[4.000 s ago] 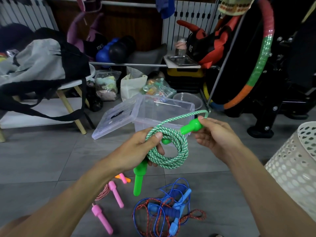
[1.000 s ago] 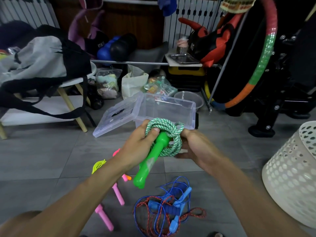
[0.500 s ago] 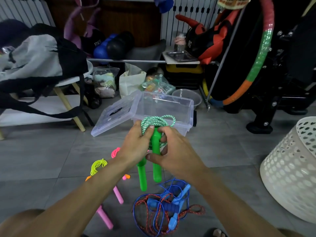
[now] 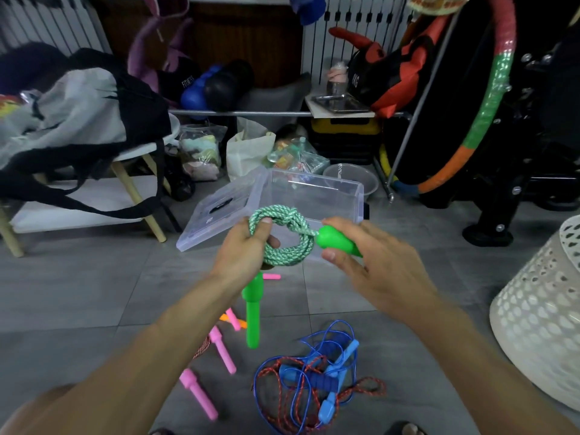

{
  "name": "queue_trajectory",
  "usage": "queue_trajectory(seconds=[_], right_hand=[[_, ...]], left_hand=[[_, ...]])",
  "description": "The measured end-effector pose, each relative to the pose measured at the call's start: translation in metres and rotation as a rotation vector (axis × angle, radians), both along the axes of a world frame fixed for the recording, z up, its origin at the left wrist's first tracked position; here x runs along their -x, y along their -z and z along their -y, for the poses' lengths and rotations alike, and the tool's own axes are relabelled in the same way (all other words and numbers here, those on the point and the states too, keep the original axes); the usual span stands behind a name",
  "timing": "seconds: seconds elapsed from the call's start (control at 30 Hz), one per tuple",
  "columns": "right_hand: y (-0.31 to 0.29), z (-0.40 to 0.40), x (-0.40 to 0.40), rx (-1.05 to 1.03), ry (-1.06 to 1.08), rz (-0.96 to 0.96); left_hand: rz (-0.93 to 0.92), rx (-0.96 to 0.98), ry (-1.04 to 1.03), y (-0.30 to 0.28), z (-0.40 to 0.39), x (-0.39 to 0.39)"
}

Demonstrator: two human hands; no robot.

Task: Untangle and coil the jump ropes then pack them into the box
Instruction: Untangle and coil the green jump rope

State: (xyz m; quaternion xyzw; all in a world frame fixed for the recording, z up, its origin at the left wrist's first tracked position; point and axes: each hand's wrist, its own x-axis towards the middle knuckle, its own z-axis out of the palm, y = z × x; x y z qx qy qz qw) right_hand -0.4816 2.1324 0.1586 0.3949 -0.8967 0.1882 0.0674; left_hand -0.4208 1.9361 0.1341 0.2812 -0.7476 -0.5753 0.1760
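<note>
**Green jump rope coiled and held over the open box**

In the centre of the frame two bare forearms reach forward above a grey tiled floor; the left hand curls its fingers and thumb through a coil of green-and-white rope, pinching the loops together so they cannot spring apart; one green handle hangs straight down below that hand, left free as dead weight. The right hand grips the second green handle between thumb and fingers, just right of the coil, seemingly to draw the last length snug around the bundle. The coil sits in front of a clear plastic box, which stands open on the floor just above centre with its lid leaning off the left side, ready to take the rope; the box looks to have no rope in it yet. At the lower centre lies a tangle of blue and red ropes with blue handles; to its left, pink handles lie apart on the tiles, not yet sorted. A white perforated basket fills the lower right edge.
</note>
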Motion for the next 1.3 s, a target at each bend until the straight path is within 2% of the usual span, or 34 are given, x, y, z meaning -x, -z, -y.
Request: queue_trajectory(seconds=[0.1, 0.17, 0.43, 0.53, 0.6, 0.67, 0.77, 0.93, 1.0, 1.1, 1.3], right_hand=[[-0.005, -0.014, 0.011, 0.061, 0.074, -0.192], [-0.008, -0.023, 0.016, 0.064, 0.108, -0.265], [-0.012, -0.039, 0.023, 0.210, 0.234, -0.173], [-0.003, -0.030, 0.018, 0.367, 0.187, -0.030], [0.006, -0.025, 0.017, 0.374, 0.152, 0.145], [0.013, -0.017, 0.015, 0.434, 0.152, 0.413], [0.019, 0.007, 0.005, 0.665, 0.155, 0.909], [0.037, 0.046, -0.005, 0.833, 0.128, 1.183], [0.039, 0.054, -0.002, 0.901, 0.147, 1.218], [0.050, 0.060, 0.006, 0.938, 0.195, 1.154], [0.089, 0.088, 0.017, 0.857, 0.264, 1.017]], left_hand=[[-0.056, -0.203, 0.011, -0.004, -0.002, -0.001], [-0.057, -0.228, 0.021, -0.005, -0.003, -0.002], [-0.174, -0.347, -0.016, -0.009, -0.014, 0.000], [-0.241, -0.364, -0.076, -0.010, -0.011, -0.001], [-0.233, -0.363, -0.055, -0.007, -0.006, -0.004], [-0.176, -0.415, 0.011, -0.002, -0.006, -0.007], [-0.130, -0.448, 0.068, 0.005, -0.016, -0.008], [-0.109, -0.475, 0.004, 0.014, -0.022, -0.015], [-0.062, -0.481, 0.039, 0.021, -0.018, -0.019], [0.036, -0.406, 0.125, 0.032, -0.011, -0.022], [0.100, -0.355, 0.108, 0.077, 0.005, -0.024]])
